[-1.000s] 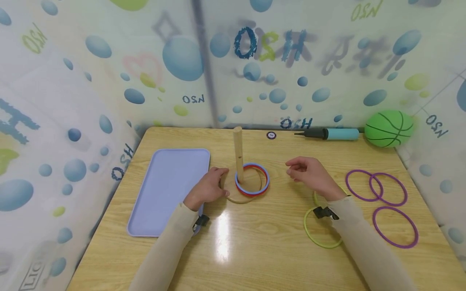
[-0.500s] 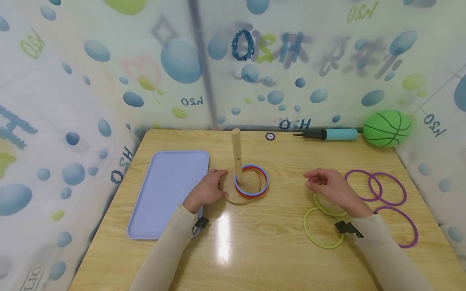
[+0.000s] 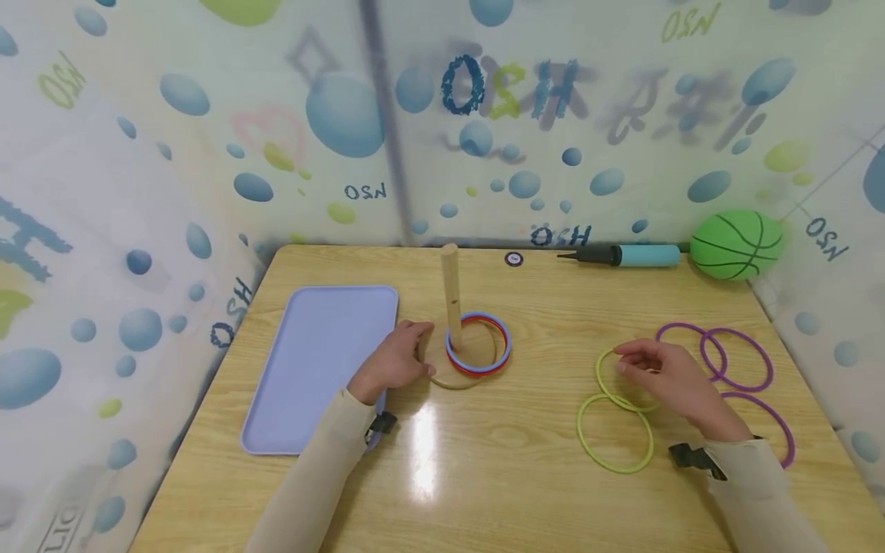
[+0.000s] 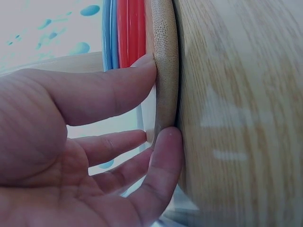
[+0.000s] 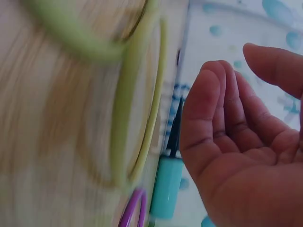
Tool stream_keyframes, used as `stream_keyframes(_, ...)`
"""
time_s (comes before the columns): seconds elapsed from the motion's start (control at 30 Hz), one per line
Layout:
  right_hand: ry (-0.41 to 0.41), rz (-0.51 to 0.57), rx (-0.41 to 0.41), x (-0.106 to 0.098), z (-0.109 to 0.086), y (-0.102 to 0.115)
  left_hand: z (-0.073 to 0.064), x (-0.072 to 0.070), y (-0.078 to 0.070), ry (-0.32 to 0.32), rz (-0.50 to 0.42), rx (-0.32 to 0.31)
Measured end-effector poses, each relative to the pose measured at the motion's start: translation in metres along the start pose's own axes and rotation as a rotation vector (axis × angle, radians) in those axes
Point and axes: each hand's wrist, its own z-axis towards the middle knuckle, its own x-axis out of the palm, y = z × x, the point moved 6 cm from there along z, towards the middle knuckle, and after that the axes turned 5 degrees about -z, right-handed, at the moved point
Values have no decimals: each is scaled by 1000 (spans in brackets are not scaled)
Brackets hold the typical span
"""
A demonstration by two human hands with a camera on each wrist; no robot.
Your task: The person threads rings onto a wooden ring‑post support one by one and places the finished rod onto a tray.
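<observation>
I steady the wooden peg base [image 3: 456, 372] with my left hand [image 3: 392, 361], fingers [image 4: 163, 156] pinching its rim. My right hand [image 3: 674, 380] hovers loosely open, empty, over the upper yellow-green ring [image 3: 608, 384] on the counter [image 3: 498, 461]; next I must pinch it.

The person wears a cream long-sleeved top, the sleeves close-fitting and reaching to both wrists. A small black clip-like mount sits at the cuff just behind the left hand [image 3: 392, 362], and a like black mount at the cuff just behind the right hand [image 3: 674, 379]. Both hands are bare
</observation>
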Motion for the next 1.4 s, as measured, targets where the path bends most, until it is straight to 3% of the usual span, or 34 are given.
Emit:
stream_keyframes(0.23,-100,2,28,-22,-1,-28,-1,-3,-4,-1,-8,8)
stream_keyframes(0.47,-154,-82,39,-32,-2,-43,-1,-2,-3,-1,-7,8)
stream_keyframes(0.73,-89,-240,18,-29,4,-49,0,-1,-1,-6,1,13)
stream_keyframes(0.93,-45,-289,-5,-25,10,-49,-1,1,-1,-7,-2,13)
stream_keyframes(1.4,15,-299,18,-27,15,-49,-1,0,-3,-13,1,8)
